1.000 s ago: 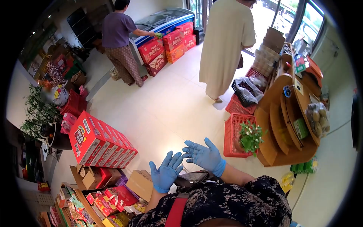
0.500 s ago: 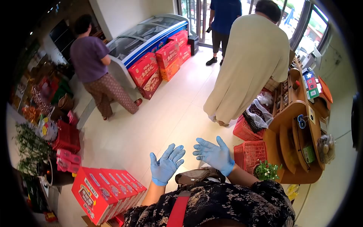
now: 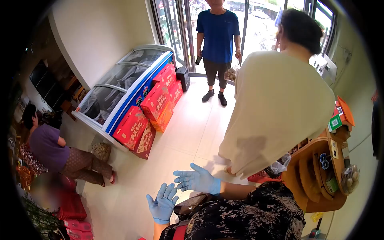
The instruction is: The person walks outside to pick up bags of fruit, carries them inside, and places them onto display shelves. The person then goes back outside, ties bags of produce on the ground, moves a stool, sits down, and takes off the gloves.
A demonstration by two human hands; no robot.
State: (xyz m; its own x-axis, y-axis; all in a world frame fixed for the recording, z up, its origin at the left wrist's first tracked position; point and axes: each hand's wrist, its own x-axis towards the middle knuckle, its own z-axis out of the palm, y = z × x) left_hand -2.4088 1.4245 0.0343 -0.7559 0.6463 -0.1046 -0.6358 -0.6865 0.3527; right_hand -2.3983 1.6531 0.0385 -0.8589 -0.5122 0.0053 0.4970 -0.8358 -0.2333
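Note:
Both of my hands wear light blue gloves and hang in the air before my body, palms up. My left hand (image 3: 163, 203) has its fingers spread and holds nothing. Just right of it and a little farther forward, my right hand (image 3: 198, 179) stretches its fingers to the left, likewise without anything in it. A brown bag (image 3: 192, 203) lies against my waist, close under both hands. My dark floral clothing (image 3: 240, 216) and a red strap (image 3: 181, 232) show at the bottom edge.
A glass-topped freezer (image 3: 116, 86) stands ahead left, with red boxes (image 3: 132, 127) stacked along it. A person in beige (image 3: 280, 100) stands close on the right, beside a wooden shelf unit (image 3: 298, 176). Another in blue (image 3: 218, 34) faces me near the glass doors; one in purple (image 3: 50, 146) is at left.
My view has turned toward the right. My hands have come closer together, the right one swinging left. The person in blue now shows more fully, holding a bag.

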